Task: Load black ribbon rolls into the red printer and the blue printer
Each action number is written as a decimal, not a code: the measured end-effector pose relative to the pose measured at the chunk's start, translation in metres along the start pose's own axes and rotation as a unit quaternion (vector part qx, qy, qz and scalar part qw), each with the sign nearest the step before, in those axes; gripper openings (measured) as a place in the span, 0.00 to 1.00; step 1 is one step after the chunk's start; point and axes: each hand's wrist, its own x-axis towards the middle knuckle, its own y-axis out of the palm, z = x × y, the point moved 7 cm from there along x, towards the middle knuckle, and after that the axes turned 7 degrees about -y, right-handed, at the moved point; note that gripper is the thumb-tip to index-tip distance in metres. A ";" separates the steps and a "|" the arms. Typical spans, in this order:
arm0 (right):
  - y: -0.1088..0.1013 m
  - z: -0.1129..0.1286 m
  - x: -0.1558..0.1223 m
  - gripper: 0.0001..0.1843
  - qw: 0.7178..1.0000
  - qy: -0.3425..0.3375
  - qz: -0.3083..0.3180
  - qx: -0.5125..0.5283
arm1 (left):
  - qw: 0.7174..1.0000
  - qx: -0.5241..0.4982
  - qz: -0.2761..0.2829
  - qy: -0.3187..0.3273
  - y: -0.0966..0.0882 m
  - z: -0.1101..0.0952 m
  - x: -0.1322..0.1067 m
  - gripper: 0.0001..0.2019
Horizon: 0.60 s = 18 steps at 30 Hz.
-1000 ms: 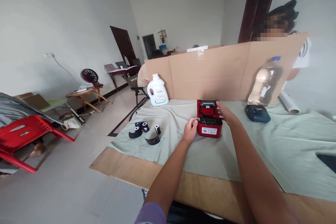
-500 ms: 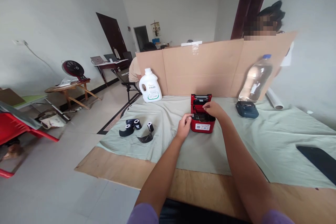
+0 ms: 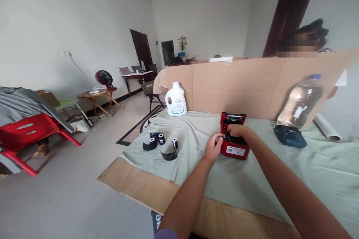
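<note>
A small red label printer [image 3: 235,154] stands on the green cloth [image 3: 193,130] with its lid [image 3: 233,117] raised and a white sticker on its front. My left hand [image 3: 213,148] is closed at the printer's left edge, thumb and fingertips on its rim. From the right, my right hand [image 3: 237,130] reaches into the open compartment. Its fingers are curled downward, and their tips and anything between them are hidden. To the left lie several small rolls of black label tape, among them a roll [image 3: 174,143] with a loose strip [image 3: 168,155] unwound from it.
A white detergent jug [image 3: 176,101] and a large clear bottle [image 3: 299,101] stand before a cardboard screen [image 3: 232,86]. Near the bottle are a dark blue device [image 3: 290,136] and a white paper roll [image 3: 328,127]. A person sits behind the screen. A red chair [image 3: 33,130] is at left.
The camera has turned left, so everything sits further right in view. My right hand has moved lower into the printer; my left hand stays at its left edge.
</note>
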 end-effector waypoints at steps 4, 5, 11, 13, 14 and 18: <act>-0.003 0.006 -0.002 0.11 0.997 0.024 0.059 -0.032 | 1.000 0.006 0.004 0.007 -0.001 -0.002 -0.001 0.16; -0.006 0.007 -0.004 0.11 0.997 0.029 0.061 -0.039 | 1.000 0.008 0.003 0.008 -0.001 -0.002 -0.001 0.16; -0.052 0.023 -0.024 0.11 0.996 -0.002 -0.041 -0.081 | 1.000 0.002 0.000 0.003 -0.001 -0.003 -0.001 0.16; -0.073 0.041 -0.027 0.08 0.990 -0.034 -0.111 -0.074 | 1.000 0.002 -0.003 0.001 -0.002 -0.004 -0.002 0.16; -0.081 0.053 -0.026 0.08 0.986 -0.052 -0.151 -0.057 | 1.000 0.002 -0.004 0.001 -0.003 -0.004 -0.002 0.16; -0.083 0.101 -0.005 0.12 0.951 -0.091 -0.273 0.112 | 1.000 0.002 -0.007 0.004 -0.005 -0.006 -0.002 0.15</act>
